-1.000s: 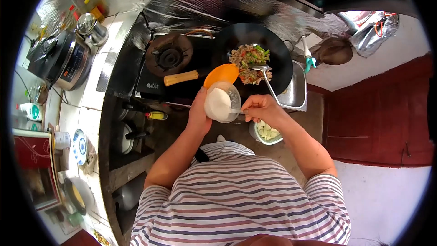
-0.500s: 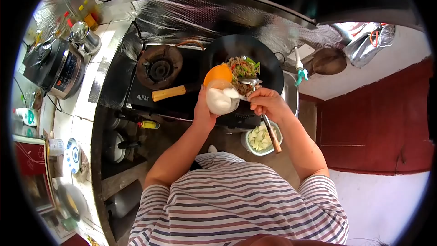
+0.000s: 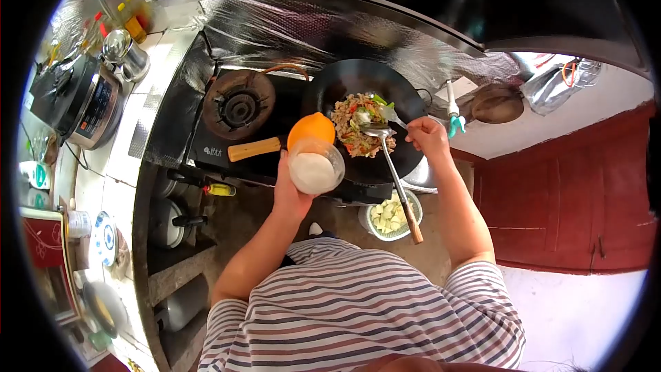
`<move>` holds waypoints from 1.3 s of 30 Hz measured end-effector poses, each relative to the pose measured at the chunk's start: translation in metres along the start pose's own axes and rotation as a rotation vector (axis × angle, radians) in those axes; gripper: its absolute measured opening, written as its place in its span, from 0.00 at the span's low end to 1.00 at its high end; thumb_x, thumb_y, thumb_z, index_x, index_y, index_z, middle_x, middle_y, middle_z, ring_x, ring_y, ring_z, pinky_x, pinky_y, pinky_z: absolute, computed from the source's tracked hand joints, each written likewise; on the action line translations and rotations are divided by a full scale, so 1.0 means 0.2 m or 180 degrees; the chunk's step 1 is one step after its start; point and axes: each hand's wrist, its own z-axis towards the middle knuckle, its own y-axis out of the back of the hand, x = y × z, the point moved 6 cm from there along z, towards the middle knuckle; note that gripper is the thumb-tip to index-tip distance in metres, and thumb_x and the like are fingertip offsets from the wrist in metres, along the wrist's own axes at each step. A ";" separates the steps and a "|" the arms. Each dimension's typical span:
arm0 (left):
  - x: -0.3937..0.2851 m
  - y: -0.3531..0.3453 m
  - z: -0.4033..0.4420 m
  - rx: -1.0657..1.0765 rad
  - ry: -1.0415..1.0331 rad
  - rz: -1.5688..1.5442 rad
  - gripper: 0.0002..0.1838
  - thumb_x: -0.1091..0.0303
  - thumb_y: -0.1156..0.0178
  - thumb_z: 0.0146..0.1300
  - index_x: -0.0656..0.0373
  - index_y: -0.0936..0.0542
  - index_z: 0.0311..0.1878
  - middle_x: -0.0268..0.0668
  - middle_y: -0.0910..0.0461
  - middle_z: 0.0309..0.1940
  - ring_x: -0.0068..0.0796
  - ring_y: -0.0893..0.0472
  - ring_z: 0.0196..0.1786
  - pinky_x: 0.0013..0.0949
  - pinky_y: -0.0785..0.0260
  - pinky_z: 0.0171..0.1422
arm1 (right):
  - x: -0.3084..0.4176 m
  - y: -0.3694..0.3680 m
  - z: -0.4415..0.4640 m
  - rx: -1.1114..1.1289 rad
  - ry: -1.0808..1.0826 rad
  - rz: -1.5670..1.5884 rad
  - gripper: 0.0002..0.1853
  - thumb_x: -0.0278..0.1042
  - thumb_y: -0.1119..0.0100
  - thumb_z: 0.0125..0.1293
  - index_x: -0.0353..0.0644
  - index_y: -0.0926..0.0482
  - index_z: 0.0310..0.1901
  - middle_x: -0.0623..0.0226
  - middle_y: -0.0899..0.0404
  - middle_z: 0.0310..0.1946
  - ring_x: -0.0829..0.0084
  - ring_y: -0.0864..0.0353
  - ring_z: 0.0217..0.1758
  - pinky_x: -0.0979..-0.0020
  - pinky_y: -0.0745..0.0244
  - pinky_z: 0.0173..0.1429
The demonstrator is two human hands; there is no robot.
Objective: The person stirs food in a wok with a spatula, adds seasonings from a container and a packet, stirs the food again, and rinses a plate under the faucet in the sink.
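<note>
My left hand (image 3: 292,189) is closed around a clear jar (image 3: 335,169) of white, powdery contents, its orange lid (image 3: 312,132) standing open at the far side. Over the right part of the black wok (image 3: 351,76), my right hand (image 3: 428,138) pinches a small pale spoon (image 3: 394,116) pointing left toward the food. Chopped meat with green and red pieces (image 3: 351,141) lies in the wok. A metal ladle (image 3: 391,169) rests with its head in this food and its wooden handle over the front rim; neither hand holds it.
Left of the wok are its wooden handle (image 3: 255,149) and an unlit burner (image 3: 239,105). A basket (image 3: 411,231) of pale cut vegetable pieces stands below the stove front. On the left counter is an electric cooker (image 3: 96,107); a red cabinet (image 3: 564,200) is at right.
My right hand has moved up and right with the small spoon, away from the jar and the ladle handle. The jar has shifted slightly left and down in my left hand.
</note>
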 end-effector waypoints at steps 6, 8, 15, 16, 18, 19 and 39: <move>-0.01 -0.02 -0.09 0.0248 0.0019 -0.0256 0.28 0.42 0.63 0.66 0.54 0.34 0.58 0.35 0.30 0.54 0.32 0.30 0.57 0.39 0.36 0.59 | 0.56 -0.53 -0.53 0.0860 0.2578 -0.2223 0.04 0.25 0.46 0.50 0.38 0.26 0.30 0.61 0.24 0.23 0.65 0.23 0.26 0.67 0.30 0.30; -0.03 0.02 -0.14 0.0262 -0.0084 -0.0195 0.28 0.43 0.64 0.67 0.55 0.34 0.58 0.35 0.30 0.54 0.32 0.30 0.57 0.38 0.37 0.60 | 0.59 -0.72 -0.62 0.1224 0.2570 -0.2927 0.04 0.28 0.47 0.49 0.40 0.28 0.28 0.59 0.23 0.24 0.57 0.24 0.30 0.61 0.29 0.33; -0.24 0.21 -0.46 0.0426 -0.0036 -0.0528 0.28 0.44 0.67 0.68 0.56 0.35 0.58 0.37 0.30 0.54 0.33 0.30 0.57 0.39 0.38 0.61 | 0.70 -1.14 -0.87 0.2357 0.2283 -0.3080 0.10 0.38 0.45 0.55 0.41 0.26 0.33 0.60 0.22 0.26 0.58 0.23 0.33 0.60 0.29 0.35; -0.27 0.26 -0.51 0.0335 -0.0033 -0.0627 0.28 0.45 0.68 0.68 0.56 0.35 0.58 0.37 0.30 0.55 0.33 0.31 0.57 0.39 0.39 0.62 | 0.75 -1.16 -0.84 0.2050 0.2080 -0.2805 0.15 0.42 0.42 0.54 0.43 0.24 0.41 0.61 0.23 0.26 0.60 0.23 0.35 0.61 0.30 0.36; -0.34 0.35 -0.63 0.0184 -0.0098 -0.0771 0.28 0.45 0.70 0.68 0.57 0.35 0.59 0.37 0.30 0.55 0.34 0.31 0.58 0.39 0.39 0.62 | 0.82 -1.20 -0.74 0.1246 0.2148 -0.2266 0.20 0.41 0.41 0.54 0.42 0.26 0.48 0.60 0.23 0.27 0.61 0.23 0.37 0.62 0.29 0.39; -0.38 0.37 -0.71 0.0178 -0.0050 -0.0764 0.28 0.46 0.71 0.69 0.57 0.35 0.59 0.37 0.31 0.55 0.34 0.31 0.58 0.39 0.39 0.62 | 0.82 -1.28 -0.73 0.1236 0.2530 -0.2068 0.18 0.36 0.40 0.54 0.40 0.25 0.46 0.60 0.23 0.29 0.64 0.24 0.34 0.67 0.29 0.38; -0.85 1.29 -1.52 -0.0168 -0.1287 -0.1339 0.31 0.41 0.66 0.66 0.57 0.34 0.59 0.40 0.31 0.57 0.39 0.31 0.58 0.42 0.41 0.64 | 0.85 -2.42 -1.91 0.2902 0.4389 -0.1735 0.17 0.33 0.38 0.49 0.43 0.26 0.43 0.64 0.27 0.41 0.60 0.28 0.45 0.63 0.35 0.49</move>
